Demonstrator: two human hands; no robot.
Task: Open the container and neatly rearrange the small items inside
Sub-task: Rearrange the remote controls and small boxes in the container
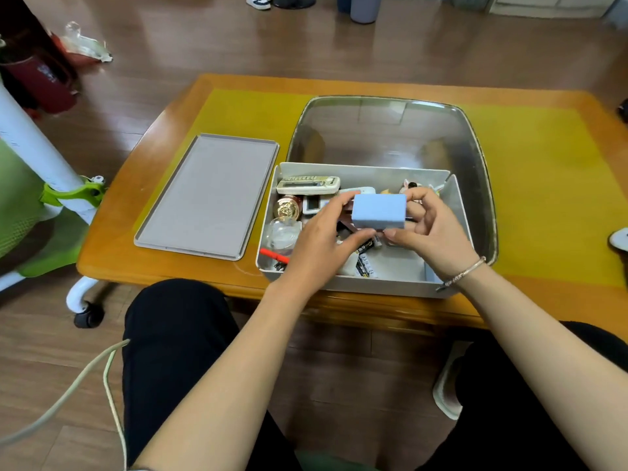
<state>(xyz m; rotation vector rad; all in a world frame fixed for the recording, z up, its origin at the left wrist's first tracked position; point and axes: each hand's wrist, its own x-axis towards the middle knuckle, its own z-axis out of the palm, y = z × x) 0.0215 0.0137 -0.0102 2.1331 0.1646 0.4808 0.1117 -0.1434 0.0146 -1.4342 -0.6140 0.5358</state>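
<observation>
Above the open container [438, 287], a pale blue box [379, 211] is gripped between the left hand [321, 243] and the right hand [430, 232]. Items beneath are partly hidden and hard to identify. At nine o'clock, the lid [207, 195] is laid on the yellow-matted wooden worktop [557, 185], which is surrounded by wood flooring [238, 39].

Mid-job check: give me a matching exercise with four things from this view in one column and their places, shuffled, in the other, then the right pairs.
Things:
1. blue block
2. lid
3. remote control
4. red pen

Places:
A. at the container's far wall, left part
B. flat on the table, left of the container
C. held above the container between the left hand and the right hand
D. near-left corner of the container

Pairs: 1-C, 2-B, 3-A, 4-D
</observation>
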